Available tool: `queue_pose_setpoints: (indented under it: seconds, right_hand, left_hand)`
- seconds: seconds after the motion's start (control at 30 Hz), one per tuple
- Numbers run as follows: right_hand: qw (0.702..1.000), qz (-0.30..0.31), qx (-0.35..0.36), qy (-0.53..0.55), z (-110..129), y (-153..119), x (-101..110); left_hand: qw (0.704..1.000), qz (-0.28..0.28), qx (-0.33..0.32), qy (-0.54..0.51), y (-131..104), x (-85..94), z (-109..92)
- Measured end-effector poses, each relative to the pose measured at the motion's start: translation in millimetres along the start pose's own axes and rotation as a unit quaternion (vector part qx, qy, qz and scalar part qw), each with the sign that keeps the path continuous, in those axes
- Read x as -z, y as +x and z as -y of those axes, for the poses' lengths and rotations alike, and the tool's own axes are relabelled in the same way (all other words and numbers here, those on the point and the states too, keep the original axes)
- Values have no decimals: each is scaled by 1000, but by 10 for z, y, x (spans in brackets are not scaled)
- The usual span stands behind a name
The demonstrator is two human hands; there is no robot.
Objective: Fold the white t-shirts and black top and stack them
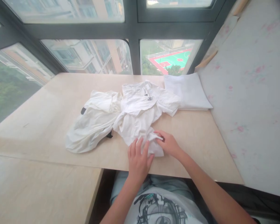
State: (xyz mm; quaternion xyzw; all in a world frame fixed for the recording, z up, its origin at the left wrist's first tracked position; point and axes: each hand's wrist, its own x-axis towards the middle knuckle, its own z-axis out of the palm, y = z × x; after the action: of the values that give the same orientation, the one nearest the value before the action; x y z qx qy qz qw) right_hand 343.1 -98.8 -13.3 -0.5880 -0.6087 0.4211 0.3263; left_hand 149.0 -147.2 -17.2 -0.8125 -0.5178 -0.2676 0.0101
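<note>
A crumpled white T-shirt (140, 109) with a small dark print lies spread on the pale wooden tabletop (191, 149). My left hand (140, 155) rests on its near end, fingers stretched out and apart over the cloth. To the right, my right hand (167, 143) pinches the shirt's edge between thumb and fingers and lifts a small fold. Left of the shirt, and touching it, lies another bunched white garment (91, 124) with black bits at its edges; its kind I cannot tell.
A flat folded white cloth or packet (188, 91) lies at the back right, partly under the shirt's sleeve. Windows with a grey frame (84, 31) close off the back and left. A flowered wall (252, 93) bounds the right. A lower board (37, 189) adjoins at front left.
</note>
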Motion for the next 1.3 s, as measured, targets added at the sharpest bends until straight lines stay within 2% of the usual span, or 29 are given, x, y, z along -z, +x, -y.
queue_pose_setpoints:
  seconds: [0.1, 0.17, 0.23, 0.3, 0.37, 0.4, 0.47, 0.5, 0.53, 0.6, 0.7, 0.77, 0.8, 0.87, 0.93, 1.03, 1.1, 1.17, 1.23, 1.3]
  right_hand:
    - [992, 3, -32, 121, 169, -156, 134]
    - [973, -17, -42, 225, 320, -288, 349]
    - [940, -51, -14, 338, 494, -419, 646]
    - [900, -93, 47, 424, 651, -521, 956]
    - [881, -148, 104, 437, 739, -573, 1178]
    - [885, -173, 115, 416, 744, -577, 1227]
    - [912, -196, 94, 349, 672, -546, 1178]
    - [930, -186, 68, 309, 603, -518, 1087]
    - [948, -164, 40, 268, 522, -488, 963]
    - [976, -111, 6, 186, 360, -443, 668]
    - [994, -39, 28, 101, 229, -447, 293]
    - [995, 2, 55, 80, 237, -479, 165]
    - [995, 15, 62, 78, 260, -492, 137]
    - [994, 21, 60, 91, 312, -501, 131]
    - [992, 10, 39, 118, 349, -491, 155]
    - [985, -33, -5, 169, 354, -472, 187]
    - [976, -67, -23, 204, 337, -476, 185]
    - [967, -89, -30, 235, 327, -491, 161]
    - [960, -91, -35, 262, 343, -510, 121]
    - [959, -81, -36, 268, 392, -528, 80]
  left_hand:
    - [999, -25, -22, -37, 99, -3, 110]
    - [994, -46, -8, -94, 197, 105, 213]
    - [986, -74, 38, -146, 319, 287, 297]
    - [972, -92, 95, -193, 453, 487, 353]
    - [947, -87, 165, -260, 573, 637, 384]
    - [927, -78, 202, -306, 618, 679, 390]
    - [876, -59, 266, -398, 659, 689, 387]
    - [853, -52, 290, -431, 653, 664, 378]
    - [837, -45, 306, -451, 630, 625, 366]
    - [828, -28, 317, -461, 547, 537, 342]
    - [839, -8, 316, -443, 403, 452, 327]
    - [856, -6, 307, -416, 343, 448, 336]
    - [874, -10, 292, -389, 329, 458, 341]
    - [923, -46, 239, -299, 320, 487, 337]
    - [959, -109, 177, -190, 310, 516, 293]
    - [969, -174, 121, -125, 230, 531, 123]
    - [972, -156, 93, -151, 129, 514, -43]
    - [977, -96, 72, -174, 19, 469, -214]
    - [982, -35, 68, -170, -67, 405, -354]
    - [986, -16, 80, -147, -106, 345, -438]
